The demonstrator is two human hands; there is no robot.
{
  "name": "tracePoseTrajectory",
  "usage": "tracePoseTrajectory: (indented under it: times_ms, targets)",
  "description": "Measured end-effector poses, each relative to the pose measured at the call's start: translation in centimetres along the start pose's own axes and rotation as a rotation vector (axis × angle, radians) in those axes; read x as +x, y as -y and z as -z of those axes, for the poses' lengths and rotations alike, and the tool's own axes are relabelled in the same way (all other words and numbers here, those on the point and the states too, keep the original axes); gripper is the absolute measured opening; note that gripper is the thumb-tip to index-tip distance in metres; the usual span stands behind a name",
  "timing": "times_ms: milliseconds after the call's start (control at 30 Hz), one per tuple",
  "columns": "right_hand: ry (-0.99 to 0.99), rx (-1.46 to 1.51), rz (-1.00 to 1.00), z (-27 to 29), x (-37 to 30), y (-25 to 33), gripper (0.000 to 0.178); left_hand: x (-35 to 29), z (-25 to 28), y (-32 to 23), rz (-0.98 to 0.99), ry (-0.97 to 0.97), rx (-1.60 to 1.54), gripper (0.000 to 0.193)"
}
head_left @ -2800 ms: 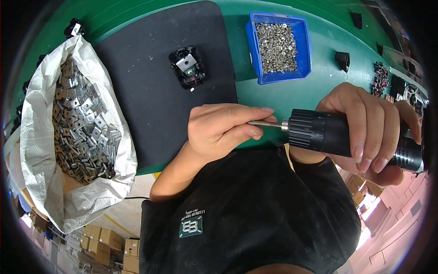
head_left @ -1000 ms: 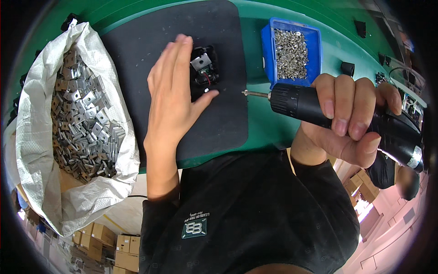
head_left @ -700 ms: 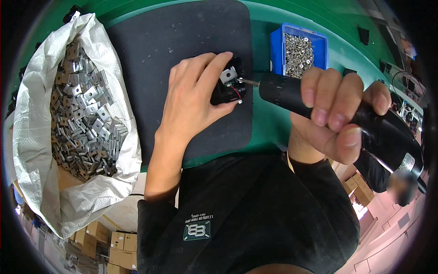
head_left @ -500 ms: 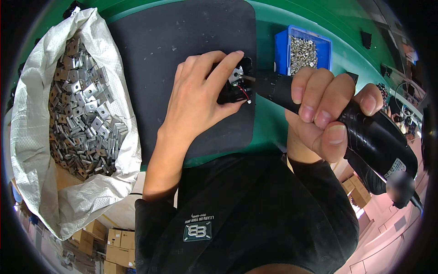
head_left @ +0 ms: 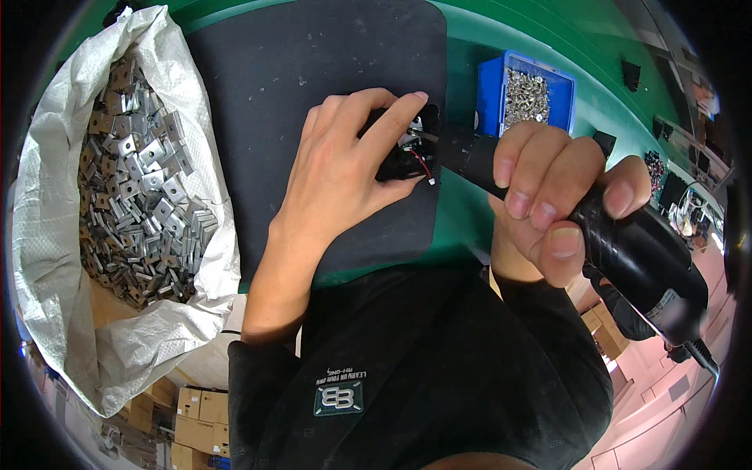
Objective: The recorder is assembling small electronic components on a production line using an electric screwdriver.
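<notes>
My left hand (head_left: 345,164) is closed around a small black housing (head_left: 403,164) on the dark mat, its fingers and thumb along the edges. Inside the housing sit a metal bracket and a short red-and-black wire (head_left: 421,160) with a white connector. My right hand (head_left: 548,192) grips a black corded electric screwdriver (head_left: 638,254), held nearly level with its nose pointing left. The tip of the screwdriver reaches the housing at the metal bracket; the exact contact point is too small to make out. Much of the housing is hidden under my left fingers.
A blue bin (head_left: 491,98) of small silver screws stands beyond my right hand. On the left, a white woven sack (head_left: 51,227) gapes around many square metal pieces (head_left: 153,184). The black mat (head_left: 258,94) lies on a green table (head_left: 462,223). Cardboard boxes (head_left: 201,419) are stacked below.
The screwdriver and my right hand have shifted slightly left, and the tool's rear end has dropped back a little. My left hand keeps its hold on the housing.
</notes>
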State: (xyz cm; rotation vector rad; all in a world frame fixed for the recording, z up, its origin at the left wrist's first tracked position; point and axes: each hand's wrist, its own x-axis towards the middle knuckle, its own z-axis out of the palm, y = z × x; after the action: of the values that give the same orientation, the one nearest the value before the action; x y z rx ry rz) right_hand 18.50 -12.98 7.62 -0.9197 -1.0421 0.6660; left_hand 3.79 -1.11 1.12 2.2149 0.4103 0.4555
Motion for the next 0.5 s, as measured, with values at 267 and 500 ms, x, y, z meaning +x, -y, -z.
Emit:
tracePoseTrajectory:
  times_ms: [267, 500]
  targets:
    - [0.207, -0.033, 0.126, 0.4, 0.3, -1.7, 0.03, -0.1, 0.1, 0.3, -0.002, 0.015, -0.018, 0.074]
    - [0.228, -0.063, 0.129, 0.3, 0.3, -1.0, 0.033, 0.0, 0.2, 0.0, -0.007, 0.008, -0.015, 0.074]
